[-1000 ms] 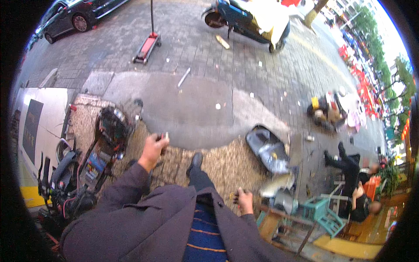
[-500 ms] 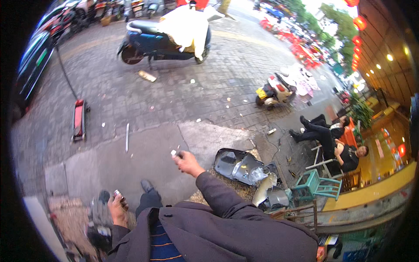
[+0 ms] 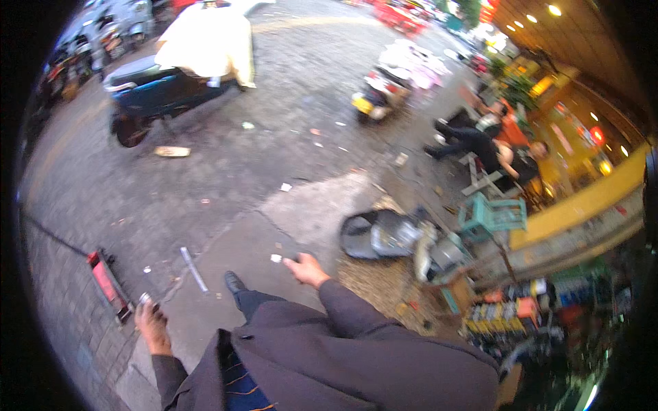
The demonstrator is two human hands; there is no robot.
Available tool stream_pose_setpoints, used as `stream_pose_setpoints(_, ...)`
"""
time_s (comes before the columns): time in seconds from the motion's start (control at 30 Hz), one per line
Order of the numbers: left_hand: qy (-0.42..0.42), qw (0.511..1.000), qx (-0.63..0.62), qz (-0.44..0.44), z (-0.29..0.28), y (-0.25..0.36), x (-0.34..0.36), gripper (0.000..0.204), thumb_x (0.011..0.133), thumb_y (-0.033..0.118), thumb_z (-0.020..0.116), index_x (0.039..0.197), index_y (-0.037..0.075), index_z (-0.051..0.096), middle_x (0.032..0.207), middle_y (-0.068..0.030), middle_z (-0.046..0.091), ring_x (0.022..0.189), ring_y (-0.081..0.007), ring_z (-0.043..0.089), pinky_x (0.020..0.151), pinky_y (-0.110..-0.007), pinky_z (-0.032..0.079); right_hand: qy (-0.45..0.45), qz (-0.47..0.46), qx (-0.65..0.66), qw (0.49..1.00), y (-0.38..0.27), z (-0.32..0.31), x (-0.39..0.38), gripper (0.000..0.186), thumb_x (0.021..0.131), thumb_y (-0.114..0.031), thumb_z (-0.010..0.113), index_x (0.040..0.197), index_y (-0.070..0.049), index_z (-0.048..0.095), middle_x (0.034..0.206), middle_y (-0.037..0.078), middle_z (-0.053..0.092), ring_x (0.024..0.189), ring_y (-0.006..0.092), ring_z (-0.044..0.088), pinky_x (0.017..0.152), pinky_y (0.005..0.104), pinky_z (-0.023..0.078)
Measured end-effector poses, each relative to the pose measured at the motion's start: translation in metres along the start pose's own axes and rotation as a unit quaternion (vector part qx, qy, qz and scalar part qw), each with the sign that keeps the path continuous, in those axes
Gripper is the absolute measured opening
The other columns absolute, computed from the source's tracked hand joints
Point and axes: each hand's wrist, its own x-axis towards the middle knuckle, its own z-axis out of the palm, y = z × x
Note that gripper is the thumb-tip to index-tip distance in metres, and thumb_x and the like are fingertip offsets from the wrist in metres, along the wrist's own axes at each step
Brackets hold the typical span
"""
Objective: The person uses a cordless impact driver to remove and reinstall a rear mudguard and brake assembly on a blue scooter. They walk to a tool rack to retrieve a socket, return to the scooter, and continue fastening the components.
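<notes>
My left hand (image 3: 153,327) is low on the left, its fingers closed around a small silvery object (image 3: 144,298) whose kind I cannot make out. Ahead of my body, my right hand (image 3: 307,270) reaches over the pavement with its thumb and forefinger pointing forward. A small white piece (image 3: 276,258) shows just past those fingertips, with a narrow gap between. Whether it is in the air or on the ground I cannot tell. The other right fingers are partly hidden and blurred. My dark shoe (image 3: 234,281) stands between the hands.
A red floor jack (image 3: 108,284) and a pale metal strip (image 3: 194,270) lie left. Grey scooter panels (image 3: 384,235) lie right, near a green stool (image 3: 492,216) and two seated people. A covered scooter (image 3: 154,89) and a smaller one (image 3: 381,94) stand farther off.
My view has turned right and I have moved forward. The white piece, at my right fingertips before, now appears apart from them. My left hand has swung outward, still holding the silvery object.
</notes>
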Motion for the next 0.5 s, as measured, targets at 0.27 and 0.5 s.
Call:
stream_pose_setpoints(0.27,0.067,0.997,-0.02,-0.014,-0.056,0.045,0.148,0.017,0.084,0.021,0.064,0.093,0.008,0.057,0.073,-0.0003,0.055,0.057,-0.0097,0.051,0.053,-0.026,0.045,-0.104,0.039,0.031,0.993,-0.135,0.169,0.136,0.036,0.092,-0.029,0.061,0.096,0.006,0.06,0.076,0.009,0.063,0.058,0.0155,0.06,0.049,0.0328,0.049)
stream_pose_setpoints(0.5,0.208,0.972,-0.11,-0.028,-0.151,0.093,0.265,0.016,0.087,0.018,0.059,0.099,0.009,0.056,0.078,-0.0001,0.057,0.061,-0.0095,0.053,0.053,-0.026,0.044,-0.165,-0.126,-0.121,0.971,-0.376,0.329,0.257,0.029,0.093,-0.026,0.061,0.09,0.003,0.056,0.074,0.007,0.06,0.056,0.014,0.056,0.047,0.0301,0.046)
